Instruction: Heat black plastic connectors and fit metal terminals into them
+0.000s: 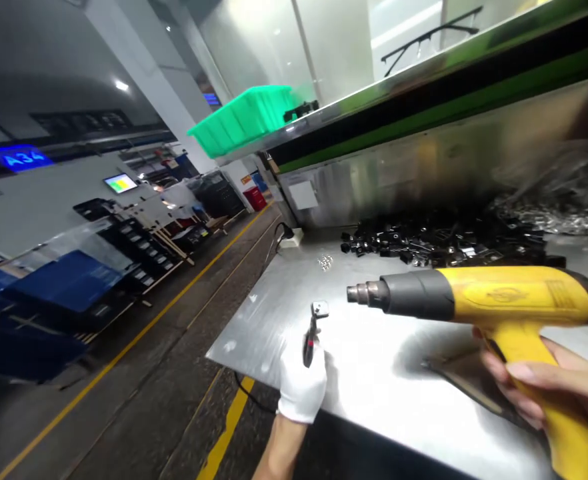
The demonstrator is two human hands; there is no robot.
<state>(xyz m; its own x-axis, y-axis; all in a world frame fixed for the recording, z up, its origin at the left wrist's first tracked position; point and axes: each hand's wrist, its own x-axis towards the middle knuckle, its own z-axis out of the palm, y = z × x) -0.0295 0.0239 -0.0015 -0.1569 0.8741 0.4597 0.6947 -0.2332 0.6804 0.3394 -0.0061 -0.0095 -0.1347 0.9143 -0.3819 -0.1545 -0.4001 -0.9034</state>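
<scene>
A white glove covers my left hand [301, 383], which is closed around dark pliers [309, 343] with a red mark; the glove hides much of them. At their tip sits a small pale rectangular part [320, 309] with dark spots. My bare right hand [529, 380] grips the handle of a yellow heat gun [514, 293]. The gun's stepped metal nozzle points left, a short gap from the pale part. Both hands are over a shiny metal table [374, 400].
Small shiny pieces [325, 261] lie near the table's back left. Behind the gun spreads a heap of black parts [434, 241], with bagged silvery pieces [574, 217] farther right. A white power socket [291, 239] stands at the back edge. A green bin [247, 120] sits on the ledge above.
</scene>
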